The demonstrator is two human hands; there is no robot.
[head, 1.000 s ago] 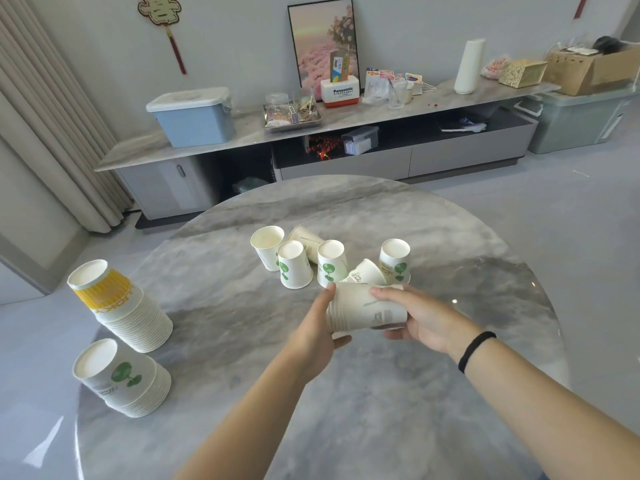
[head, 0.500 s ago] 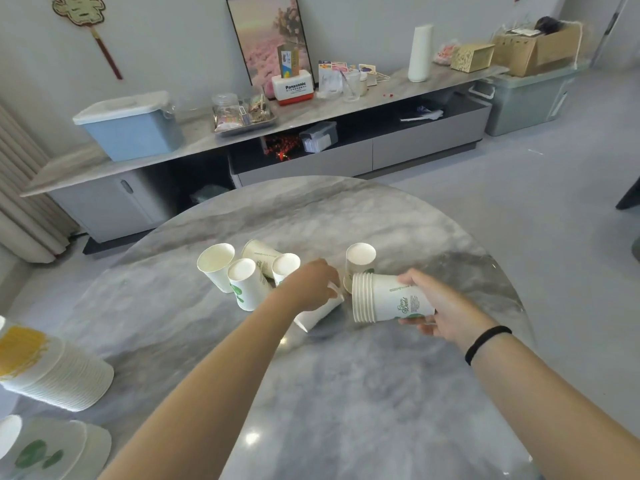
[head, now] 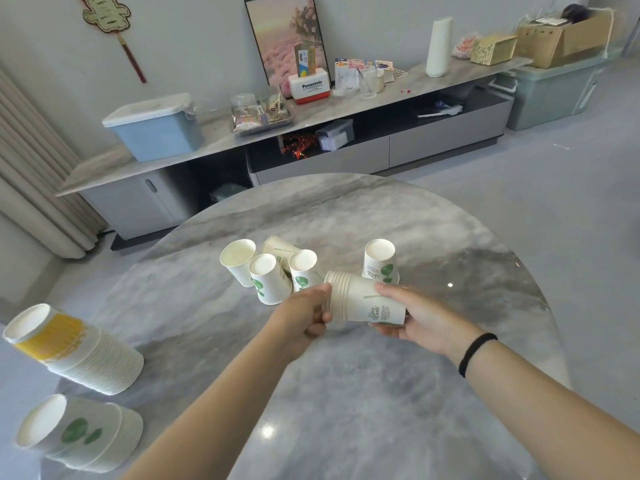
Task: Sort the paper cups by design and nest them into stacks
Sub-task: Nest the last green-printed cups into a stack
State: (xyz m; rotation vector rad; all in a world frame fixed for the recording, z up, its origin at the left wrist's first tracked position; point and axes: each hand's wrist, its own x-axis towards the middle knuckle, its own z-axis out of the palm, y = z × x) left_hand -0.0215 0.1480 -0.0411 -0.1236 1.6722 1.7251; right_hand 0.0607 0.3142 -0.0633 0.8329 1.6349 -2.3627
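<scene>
Just below frame center, over the desk (head: 346, 393), our right hand (head: 415, 317) grips a nested stack (head: 363, 301) sideways; left hand (head: 301, 320) is curled at its rim, seemingly seating a cup. Next: grab a loose green-leaf cup (head: 268, 282) and nest it. Finished stacks sit lower left.

**Readable text in my view**

I can read only "Panasonic", in dark letters on the white and red box (head: 309, 87) on the sideboard. The held stack of cups (head: 367, 303) carries green script, but it is too small for me.
</scene>
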